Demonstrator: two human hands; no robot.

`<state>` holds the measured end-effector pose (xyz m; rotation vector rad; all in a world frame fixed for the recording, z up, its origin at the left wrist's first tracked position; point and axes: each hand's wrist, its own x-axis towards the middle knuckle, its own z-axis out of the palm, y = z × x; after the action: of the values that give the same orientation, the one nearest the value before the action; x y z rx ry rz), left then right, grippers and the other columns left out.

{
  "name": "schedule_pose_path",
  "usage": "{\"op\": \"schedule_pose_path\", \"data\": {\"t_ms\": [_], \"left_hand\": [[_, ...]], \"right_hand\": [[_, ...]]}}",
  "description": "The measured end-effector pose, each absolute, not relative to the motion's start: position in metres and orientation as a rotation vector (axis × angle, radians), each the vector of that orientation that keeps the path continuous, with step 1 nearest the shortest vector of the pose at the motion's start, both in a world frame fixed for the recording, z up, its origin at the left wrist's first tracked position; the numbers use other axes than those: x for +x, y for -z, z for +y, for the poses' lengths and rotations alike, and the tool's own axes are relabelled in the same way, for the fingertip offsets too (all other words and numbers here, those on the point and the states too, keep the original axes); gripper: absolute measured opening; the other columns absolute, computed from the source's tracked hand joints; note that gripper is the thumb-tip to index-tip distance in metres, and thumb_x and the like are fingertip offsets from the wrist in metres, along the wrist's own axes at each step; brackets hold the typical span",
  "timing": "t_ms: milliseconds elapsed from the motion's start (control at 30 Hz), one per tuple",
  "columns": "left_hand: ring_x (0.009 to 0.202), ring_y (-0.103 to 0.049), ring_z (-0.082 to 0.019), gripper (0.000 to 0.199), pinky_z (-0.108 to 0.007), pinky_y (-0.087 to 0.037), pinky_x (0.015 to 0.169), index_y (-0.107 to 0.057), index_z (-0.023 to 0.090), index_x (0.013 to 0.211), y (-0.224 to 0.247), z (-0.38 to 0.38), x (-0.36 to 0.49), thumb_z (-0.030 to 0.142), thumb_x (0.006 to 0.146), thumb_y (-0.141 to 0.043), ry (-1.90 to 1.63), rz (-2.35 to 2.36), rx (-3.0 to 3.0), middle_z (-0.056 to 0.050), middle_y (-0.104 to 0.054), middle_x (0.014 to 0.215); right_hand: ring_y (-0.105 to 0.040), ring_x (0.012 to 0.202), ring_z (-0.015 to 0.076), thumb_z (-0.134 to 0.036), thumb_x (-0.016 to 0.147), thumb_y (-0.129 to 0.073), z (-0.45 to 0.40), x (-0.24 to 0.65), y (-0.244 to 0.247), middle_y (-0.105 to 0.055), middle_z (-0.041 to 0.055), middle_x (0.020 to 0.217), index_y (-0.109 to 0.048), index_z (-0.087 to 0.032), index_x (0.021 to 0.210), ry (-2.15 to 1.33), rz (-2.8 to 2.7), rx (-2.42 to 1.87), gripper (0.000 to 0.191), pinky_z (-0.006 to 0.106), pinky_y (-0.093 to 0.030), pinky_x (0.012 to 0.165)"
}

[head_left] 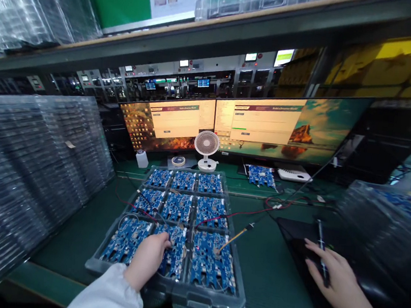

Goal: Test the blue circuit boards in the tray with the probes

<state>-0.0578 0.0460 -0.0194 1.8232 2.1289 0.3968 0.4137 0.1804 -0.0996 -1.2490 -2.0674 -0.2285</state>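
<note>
Curling over a board (176, 253), bottom centre, is the left hand (150, 254), grip unclear; lower right, the half-open right hand (339, 278) holds a pen (322, 240).

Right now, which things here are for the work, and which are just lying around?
Seemingly for the work:
blue boards in a clear tray, left hand at one
pen-like tool in the right hand

Seemingly just around:
white fan
white bottle
tape roll

The circuit boards (177, 207) are blue, the tabletop (259, 264) green, the fan (207, 144) white.
</note>
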Motion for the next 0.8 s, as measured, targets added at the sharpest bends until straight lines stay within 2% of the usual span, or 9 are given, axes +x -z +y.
{"op": "schedule_pose_path", "data": {"t_ms": [467, 633, 800], "left_hand": [[0.084, -0.061, -0.019, 0.022, -0.029, -0.044, 0.082, -0.059, 0.020, 0.076, 0.023, 0.047, -0.060, 0.021, 0.090, -0.041, -0.441, 2.061, 1.812, -0.005, -0.067, 0.086], [0.086, -0.059, -0.018, 0.025, -0.030, -0.046, 0.086, -0.057, 0.018, 0.078, 0.032, 0.042, -0.057, 0.017, 0.091, -0.036, -0.585, 2.025, 1.855, -0.008, -0.061, 0.093], [0.087, -0.060, -0.019, 0.025, -0.033, -0.048, 0.086, -0.058, 0.018, 0.080, 0.035, 0.040, -0.060, 0.022, 0.092, -0.037, -0.658, 1.993, 1.832, -0.007, -0.060, 0.094]], "right_hand": [[-0.062, 0.097, 0.0271, -0.042, 0.085, -0.046, 0.179, 0.413, 0.097, -0.070, 0.0117, 0.107, -0.057, -0.020, 0.109, 0.219, -2.079, -1.249, 0.034, 0.042, -0.052, 0.087], [-0.061, 0.096, 0.0282, -0.041, 0.087, -0.045, 0.180, 0.414, 0.098, -0.070, 0.0130, 0.108, -0.057, -0.019, 0.110, 0.289, -2.097, -1.202, 0.035, 0.043, -0.053, 0.084], [-0.063, 0.093, 0.0262, -0.038, 0.087, -0.047, 0.183, 0.416, 0.103, -0.071, 0.0111, 0.105, -0.057, -0.020, 0.111, 0.351, -2.085, -1.158, 0.032, 0.039, -0.054, 0.081]]}}
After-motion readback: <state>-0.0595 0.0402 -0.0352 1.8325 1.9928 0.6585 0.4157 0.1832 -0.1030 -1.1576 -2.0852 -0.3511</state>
